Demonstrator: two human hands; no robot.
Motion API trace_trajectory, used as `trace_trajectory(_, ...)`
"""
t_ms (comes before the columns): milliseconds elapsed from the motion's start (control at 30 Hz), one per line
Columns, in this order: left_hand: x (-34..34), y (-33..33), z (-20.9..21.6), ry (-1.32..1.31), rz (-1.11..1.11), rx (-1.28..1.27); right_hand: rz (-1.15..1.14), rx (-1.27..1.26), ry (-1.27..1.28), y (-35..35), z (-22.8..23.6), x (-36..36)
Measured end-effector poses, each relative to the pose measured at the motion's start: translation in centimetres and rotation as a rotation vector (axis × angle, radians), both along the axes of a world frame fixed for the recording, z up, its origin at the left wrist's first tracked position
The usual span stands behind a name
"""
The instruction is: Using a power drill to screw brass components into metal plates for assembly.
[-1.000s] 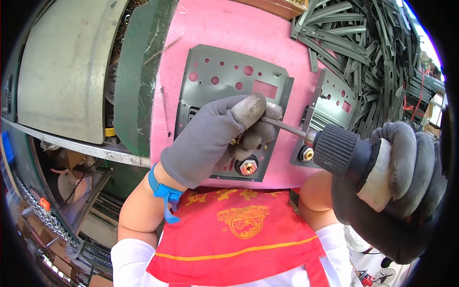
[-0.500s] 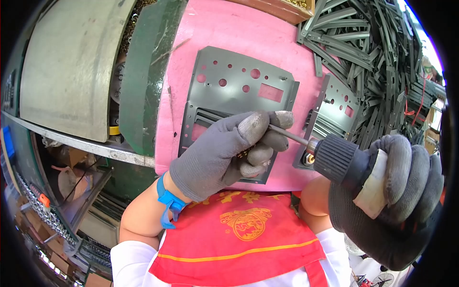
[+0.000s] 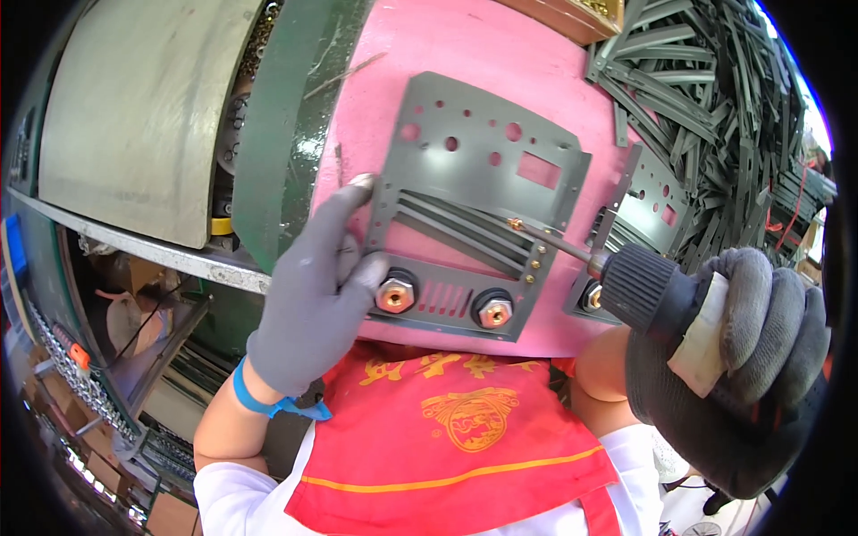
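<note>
A dark grey metal panel (image 3: pixel 483 192) with round holes and slots lies in front of me. My left hand (image 3: pixel 317 268), in a grey glove, grips its left edge, thumb and forefinger spread along it. Two brass fittings with black nuts, a left one (image 3: pixel 395 295) and a right one (image 3: pixel 493 311), sit at the panel's near side. My gloved right hand (image 3: pixel 755 330) is closed around a black power screwdriver (image 3: pixel 636 286). At the tip of its long bit is a small brass screw (image 3: pixel 516 224), over the panel's bars. Several brass screws (image 3: pixel 536 264) line the panel's right edge.
The panel rests on a pink mat (image 3: pixel 447 40). A similar panel (image 3: pixel 657 192) lies to the right, beside a heap of dark metal strips (image 3: pixel 706 98). An open box (image 3: pixel 572 13) holds brass pieces at the back. A green board (image 3: pixel 290 134) flanks the mat's left.
My left hand has let go of the bit's tip and moved left to the panel's edge. A screw now shows on the bit. The whole view has shifted slightly.
</note>
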State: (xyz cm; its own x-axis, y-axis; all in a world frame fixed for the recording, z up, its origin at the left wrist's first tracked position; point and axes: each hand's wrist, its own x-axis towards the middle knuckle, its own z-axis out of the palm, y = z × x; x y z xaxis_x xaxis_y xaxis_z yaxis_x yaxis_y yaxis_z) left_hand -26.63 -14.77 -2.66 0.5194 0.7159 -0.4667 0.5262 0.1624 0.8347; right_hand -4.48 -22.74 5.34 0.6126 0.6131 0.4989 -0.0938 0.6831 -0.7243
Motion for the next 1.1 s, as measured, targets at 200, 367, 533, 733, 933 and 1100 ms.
trace_trajectory(200,2.8,-0.1,-0.9,-0.151,-0.129,-0.189,0.022,-0.008,-0.006,0.1,-0.2,0.0)
trace_trajectory(367,2.9,0.2,-1.1,-0.152,-0.150,-0.220,0.022,-0.030,-0.020,0.0,-0.1,0.2)
trace_trajectory(533,4.3,3.1,-0.9,-0.192,-0.213,-0.253,0.015,-0.023,-0.033,0.0,0.0,0.8)
trace_trajectory(733,3.7,2.5,-0.6,-0.128,-0.294,-0.323,0.061,0.028,-0.007,-2.6,0.4,3.8)
trace_trajectory(933,2.5,3.1,0.0,0.015,-0.407,-0.338,-0.197,0.069,0.186,-2.8,2.4,4.0)
trace_trajectory(1100,2.2,3.4,-0.3,0.046,-0.424,-0.343,-0.203,0.074,0.142,-1.2,1.9,4.6)
